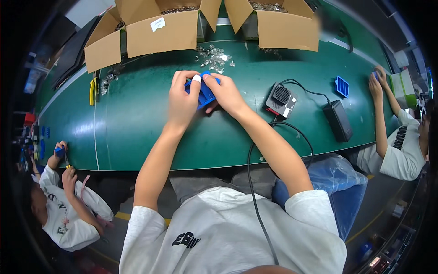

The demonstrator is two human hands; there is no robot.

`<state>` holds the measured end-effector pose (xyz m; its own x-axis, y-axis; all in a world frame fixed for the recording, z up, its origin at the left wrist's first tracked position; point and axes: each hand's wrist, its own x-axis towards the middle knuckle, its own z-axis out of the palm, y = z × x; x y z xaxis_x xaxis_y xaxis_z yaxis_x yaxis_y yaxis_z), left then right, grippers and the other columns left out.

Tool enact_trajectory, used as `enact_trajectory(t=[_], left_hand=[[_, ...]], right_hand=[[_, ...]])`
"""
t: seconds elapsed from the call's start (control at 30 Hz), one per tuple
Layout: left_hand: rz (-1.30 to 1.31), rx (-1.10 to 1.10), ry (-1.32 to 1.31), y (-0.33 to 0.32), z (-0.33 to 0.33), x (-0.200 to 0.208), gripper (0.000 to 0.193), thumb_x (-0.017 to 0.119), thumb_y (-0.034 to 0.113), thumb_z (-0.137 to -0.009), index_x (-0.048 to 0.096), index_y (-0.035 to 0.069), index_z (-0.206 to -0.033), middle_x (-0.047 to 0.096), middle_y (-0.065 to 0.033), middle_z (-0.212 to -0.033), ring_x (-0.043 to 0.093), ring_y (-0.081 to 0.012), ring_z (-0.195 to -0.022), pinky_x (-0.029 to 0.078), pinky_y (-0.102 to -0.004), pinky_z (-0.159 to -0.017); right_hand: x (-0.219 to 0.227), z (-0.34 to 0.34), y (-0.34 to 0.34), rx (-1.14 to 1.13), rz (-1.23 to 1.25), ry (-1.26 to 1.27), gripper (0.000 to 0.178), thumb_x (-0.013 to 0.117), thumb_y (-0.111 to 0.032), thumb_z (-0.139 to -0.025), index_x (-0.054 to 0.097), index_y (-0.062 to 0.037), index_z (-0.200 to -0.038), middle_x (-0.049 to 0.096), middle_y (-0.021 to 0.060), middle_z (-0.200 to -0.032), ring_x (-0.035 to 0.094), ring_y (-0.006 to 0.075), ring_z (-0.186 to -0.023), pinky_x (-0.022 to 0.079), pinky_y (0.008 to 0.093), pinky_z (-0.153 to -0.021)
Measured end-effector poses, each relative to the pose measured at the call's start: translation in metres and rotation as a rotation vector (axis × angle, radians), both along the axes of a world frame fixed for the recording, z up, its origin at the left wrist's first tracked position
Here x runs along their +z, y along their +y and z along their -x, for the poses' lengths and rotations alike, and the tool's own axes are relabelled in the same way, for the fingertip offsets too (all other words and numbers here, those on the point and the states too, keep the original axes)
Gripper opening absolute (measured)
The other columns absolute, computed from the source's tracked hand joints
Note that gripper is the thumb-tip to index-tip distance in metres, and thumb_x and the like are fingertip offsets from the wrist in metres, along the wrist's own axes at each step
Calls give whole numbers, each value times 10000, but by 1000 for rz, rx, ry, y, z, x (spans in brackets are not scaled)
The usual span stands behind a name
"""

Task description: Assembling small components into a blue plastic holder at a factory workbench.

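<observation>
Both my hands hold one blue plastic frame (206, 96) with slots in it, above the green table. My left hand (183, 98) grips its left side, with a white cover on the thumb tip. From the right, my right hand (224, 93) closes on the same piece, its thumb pressed near the upper edge. Fingers under the frame are partly hidden. Just beyond my hands lies a loose heap of small clear and metallic parts (213, 59).
Open cardboard boxes (162, 34) of small metal parts line the back. Yellow-handled pliers (94, 89) lie left. To the right are a black-and-grey device with a fan grille (282, 99), a black power adapter (337, 121), cables and another blue frame (341, 87). Co-workers sit at both sides.
</observation>
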<state>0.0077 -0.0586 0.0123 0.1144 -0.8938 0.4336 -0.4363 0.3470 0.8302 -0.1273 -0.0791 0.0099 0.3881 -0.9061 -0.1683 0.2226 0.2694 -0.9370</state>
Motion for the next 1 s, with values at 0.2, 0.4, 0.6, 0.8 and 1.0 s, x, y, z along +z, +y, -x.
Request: enact_trajectory(t=[0.2,0.4,0.6,0.8,1.0], left_hand=[[-4,1,2,0,1,1,105,557,64,-864,584,-19,-921,547,-115,-908,549,-220,-822,445,-307,-734],[-12,19,34,-2,4,-4,114,556,71,-860,575,-25,-917,541,-113,-885,541,-215,-808,436,-300,-718],[-140,-114,364,-21,-26,-14,150,522,97,-900,590,-23,-956,597,-106,-898,549,-154,-768,446,-270,-709],[-156,71,-290,-41,-14,-14,196,617,168,-854,645,50,-1007,598,-81,-935,590,-207,-854,482,-310,-742],[93,52,-635,-57,-19,-23,186,627,175,-806,664,63,-950,599,-95,-952,573,-274,-938,492,-376,-776]], right_hand=[[0,2,-1,28,13,14,350,479,-294,-956,570,35,-1037,610,97,-756,623,172,-552,531,284,-411],[-5,3,-6,37,24,-2,324,483,-268,-956,570,39,-1014,611,92,-757,623,168,-555,534,287,-415],[-3,1,-2,-41,27,-22,320,488,-277,-957,567,33,-970,599,76,-691,600,148,-505,499,269,-391],[0,0,5,-129,121,-31,308,508,-281,-953,569,20,-930,592,66,-668,585,131,-492,462,259,-386],[4,-7,12,29,153,-117,318,528,-307,-944,588,2,-981,573,35,-686,570,110,-526,460,256,-397]])
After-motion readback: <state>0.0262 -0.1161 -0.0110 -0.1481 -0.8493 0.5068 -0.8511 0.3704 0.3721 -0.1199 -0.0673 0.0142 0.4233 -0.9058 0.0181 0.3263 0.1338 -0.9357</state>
